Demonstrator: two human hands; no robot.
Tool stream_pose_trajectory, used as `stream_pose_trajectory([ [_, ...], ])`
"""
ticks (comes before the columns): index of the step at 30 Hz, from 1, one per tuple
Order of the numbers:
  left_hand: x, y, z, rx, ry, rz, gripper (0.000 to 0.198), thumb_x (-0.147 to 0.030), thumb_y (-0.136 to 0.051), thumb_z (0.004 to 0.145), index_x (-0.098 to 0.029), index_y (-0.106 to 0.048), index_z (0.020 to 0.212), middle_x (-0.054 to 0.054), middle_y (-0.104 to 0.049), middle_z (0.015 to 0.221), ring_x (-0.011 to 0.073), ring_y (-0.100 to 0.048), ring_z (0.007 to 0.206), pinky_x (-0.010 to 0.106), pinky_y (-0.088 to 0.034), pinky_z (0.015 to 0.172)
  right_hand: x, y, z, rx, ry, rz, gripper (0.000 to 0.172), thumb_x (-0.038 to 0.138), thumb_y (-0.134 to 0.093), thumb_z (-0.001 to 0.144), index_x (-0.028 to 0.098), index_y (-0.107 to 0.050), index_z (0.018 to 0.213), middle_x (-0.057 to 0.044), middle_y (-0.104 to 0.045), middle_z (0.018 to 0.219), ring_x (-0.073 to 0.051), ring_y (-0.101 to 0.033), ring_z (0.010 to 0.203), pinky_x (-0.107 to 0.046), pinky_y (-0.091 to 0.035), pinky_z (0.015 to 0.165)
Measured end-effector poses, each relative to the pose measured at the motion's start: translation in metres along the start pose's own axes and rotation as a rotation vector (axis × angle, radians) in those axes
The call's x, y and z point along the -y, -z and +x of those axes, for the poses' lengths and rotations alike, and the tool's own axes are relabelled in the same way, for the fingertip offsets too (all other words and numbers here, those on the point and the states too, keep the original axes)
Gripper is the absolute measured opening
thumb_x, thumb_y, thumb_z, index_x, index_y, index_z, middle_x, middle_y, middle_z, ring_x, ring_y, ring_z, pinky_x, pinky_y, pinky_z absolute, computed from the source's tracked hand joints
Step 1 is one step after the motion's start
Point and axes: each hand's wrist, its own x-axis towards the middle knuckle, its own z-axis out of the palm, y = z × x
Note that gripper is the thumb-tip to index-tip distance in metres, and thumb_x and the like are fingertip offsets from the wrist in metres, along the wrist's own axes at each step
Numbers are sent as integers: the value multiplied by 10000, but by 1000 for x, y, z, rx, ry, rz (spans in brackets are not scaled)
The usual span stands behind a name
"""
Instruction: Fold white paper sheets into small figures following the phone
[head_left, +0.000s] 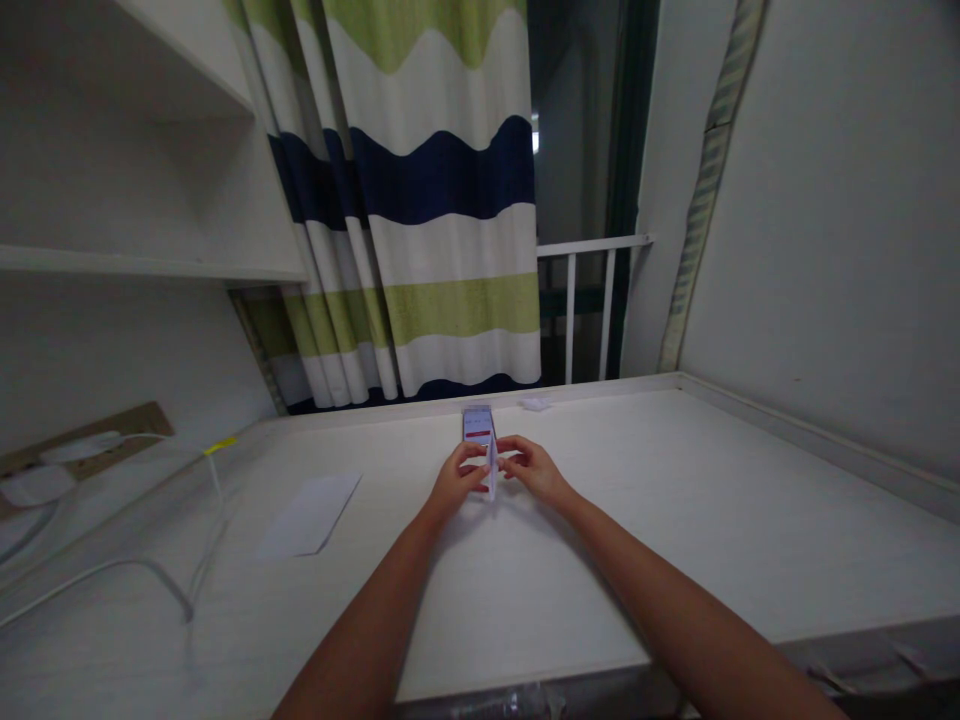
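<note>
Both my hands meet near the middle of the white desk (675,520). My left hand (454,483) and my right hand (534,468) pinch a small folded piece of white paper (492,472) that stands on edge between their fingertips. Just beyond the paper lies a phone (478,421) with its screen lit, flat on the desk. A flat sheet of white paper (309,515) lies on the desk to the left of my left forearm.
White cables (150,570) and a plug at a wall socket (75,450) trail over the desk's left side. A small white scrap (535,403) lies at the far edge. A striped curtain (420,230), shelves (135,262) and a white railing (592,300) stand behind.
</note>
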Motion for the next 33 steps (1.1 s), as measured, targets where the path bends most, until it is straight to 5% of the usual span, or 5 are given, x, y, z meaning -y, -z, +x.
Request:
stream_pose_trajectory([
  [18, 4, -12, -3, 119, -56, 84, 378, -258, -668, 568, -193, -475, 886, 50, -476, 1049, 125, -558, 743, 270, -507, 599, 1, -3, -5, -103, 81, -393, 154, 101, -457, 613, 181, -511, 733, 2, -564, 704, -124, -506, 631, -230, -398, 576],
  [33, 4, -16, -5, 139, -68, 104, 377, -245, -668, 573, -206, -487, 901, 52, -487, 1067, 136, -555, 790, 247, -483, 624, 1, -8, -6, -218, -33, -387, 92, 171, -485, 599, 190, -482, 689, 27, -547, 600, -117, -497, 538, -213, -364, 506],
])
